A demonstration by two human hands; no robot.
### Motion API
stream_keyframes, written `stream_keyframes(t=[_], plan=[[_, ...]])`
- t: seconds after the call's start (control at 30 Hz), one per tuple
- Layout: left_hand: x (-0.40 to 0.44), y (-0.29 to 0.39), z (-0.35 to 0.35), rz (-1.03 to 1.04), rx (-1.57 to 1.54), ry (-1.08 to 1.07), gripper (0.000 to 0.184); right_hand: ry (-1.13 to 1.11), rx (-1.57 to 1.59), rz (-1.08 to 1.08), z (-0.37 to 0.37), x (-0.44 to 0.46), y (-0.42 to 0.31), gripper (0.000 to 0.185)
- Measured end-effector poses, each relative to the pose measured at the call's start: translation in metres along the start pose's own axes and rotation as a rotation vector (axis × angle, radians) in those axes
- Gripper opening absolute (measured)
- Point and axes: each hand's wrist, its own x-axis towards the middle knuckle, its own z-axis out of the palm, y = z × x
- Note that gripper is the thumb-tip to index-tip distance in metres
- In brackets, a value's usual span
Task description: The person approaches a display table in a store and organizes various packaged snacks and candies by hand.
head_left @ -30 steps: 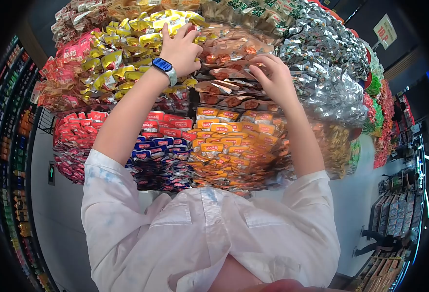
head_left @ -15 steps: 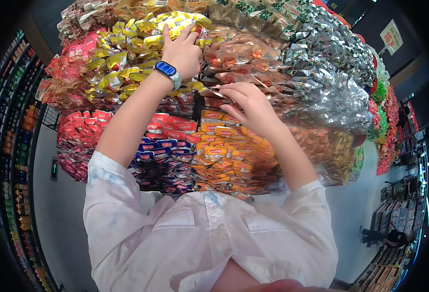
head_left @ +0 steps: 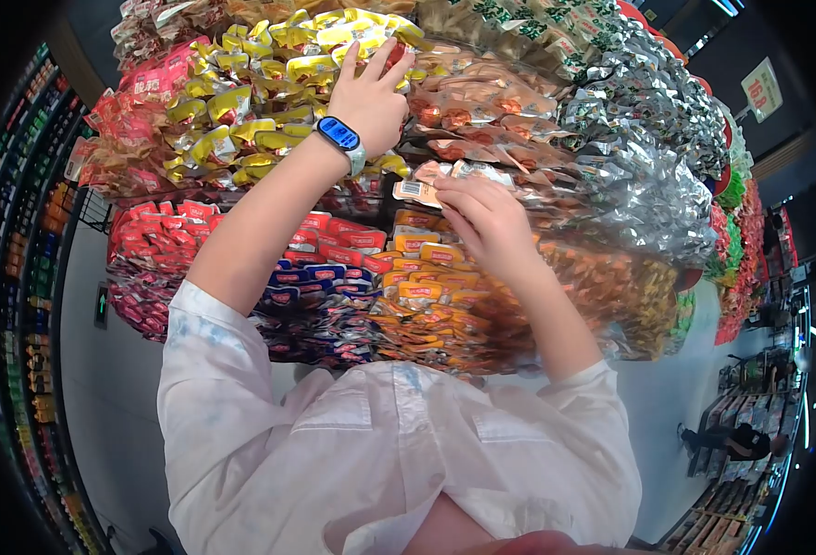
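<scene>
1. At the front edge of the brown-packet rows [head_left: 496, 129], the barcoded snack packet [head_left: 415, 191] risked slipping onto the orange packets [head_left: 426, 291], had the right hand [head_left: 489, 217] pinched too shallowly.
2. Uneven pressure from the left hand [head_left: 368, 109] could have dislodged the yellow packets [head_left: 212, 151].
3. Grip: right, fingers closed on the barcoded snack packet's edge; left, fingers splayed, clasping nothing visible.

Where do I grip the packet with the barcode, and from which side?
Pinch the near edge of the packet, just right of its barcode, coming from the right and near side, where the right hand has its fingertips. It looks thin and flat, barcode up, so the edge should suit a pinch; other packets crowd its far side.
</scene>
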Motion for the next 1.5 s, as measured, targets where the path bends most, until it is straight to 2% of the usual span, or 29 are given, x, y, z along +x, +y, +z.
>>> stream_keyframes(t=[0.17, 0.23, 0.33, 0.4, 0.47, 0.5, 0.53, 0.6, 0.63, 0.67, 0.73, 0.77, 0.9, 1.0, 1.03, 1.2, 1.4, 1.5], plan=[[0.001, 0.000, 0.000, 0.040, 0.069, -0.046, 0.020, -0.059, 0.027, 0.049, -0.010, 0.008, -0.006, 0.021], [0.001, 0.005, -0.001, 0.028, 0.080, -0.059, 0.016, -0.171, 0.215, 0.343, -0.022, 0.022, -0.008, 0.022], [-0.001, 0.007, -0.006, 0.023, 0.096, -0.087, 0.014, -0.249, 0.116, 0.207, -0.026, 0.037, 0.008, 0.029], [-0.001, 0.006, -0.009, 0.038, 0.098, -0.099, 0.014, -0.264, 0.177, 0.192, -0.018, 0.050, 0.016, 0.036], [0.000, 0.005, -0.011, 0.044, 0.098, -0.134, 0.015, -0.539, 0.191, 0.290, -0.008, 0.059, 0.023, 0.041], [0.002, 0.005, -0.012, 0.048, 0.119, -0.149, 0.015, -0.572, 0.194, 0.274, -0.003, 0.064, 0.023, 0.053], [0.005, 0.006, -0.013, 0.057, 0.124, -0.143, 0.015, -0.561, 0.190, 0.278, 0.001, 0.070, 0.025, 0.053], [0.008, 0.009, -0.014, 0.051, 0.196, -0.204, 0.017, -0.787, 0.121, 0.385, 0.011, 0.080, 0.028, 0.052], [0.010, 0.010, -0.015, 0.054, 0.238, -0.233, 0.020, -0.841, 0.146, 0.424, 0.011, 0.087, 0.028, 0.072], [0.012, 0.010, -0.014, 0.066, 0.244, -0.232, 0.020, -0.830, 0.149, 0.432, 0.015, 0.091, 0.029, 0.072], [0.016, 0.009, -0.015, 0.075, 0.285, -0.270, 0.022, -0.899, 0.034, 0.467, 0.022, 0.099, 0.027, 0.088], [0.019, 0.010, -0.019, 0.072, 0.293, -0.304, 0.024, -0.920, 0.076, 0.506, 0.025, 0.099, 0.026, 0.096], [0.023, 0.010, -0.017, 0.067, 0.310, -0.337, 0.026, -1.027, 0.044, 0.576, 0.037, 0.101, 0.028, 0.104], [0.022, 0.007, -0.020, 0.072, 0.314, -0.372, 0.028, -0.989, 0.109, 0.545, 0.036, 0.097, 0.028, 0.104], [0.020, 0.006, -0.021, 0.083, 0.310, -0.362, 0.029, -0.912, 0.070, 0.465, 0.040, 0.091, 0.030, 0.102], [0.019, 0.007, -0.020, 0.109, 0.342, -0.351, 0.030, -0.930, 0.088, 0.481, 0.036, 0.089, 0.027, 0.098], [0.017, 0.004, -0.027, 0.144, 0.351, -0.347, 0.029, -0.788, 0.065, 0.432, 0.042, 0.081, 0.025, 0.093], [0.023, 0.004, -0.031, 0.174, 0.395, -0.442, 0.033, -0.953, 0.097, 0.461, 0.033, 0.097, 0.022, 0.090]])
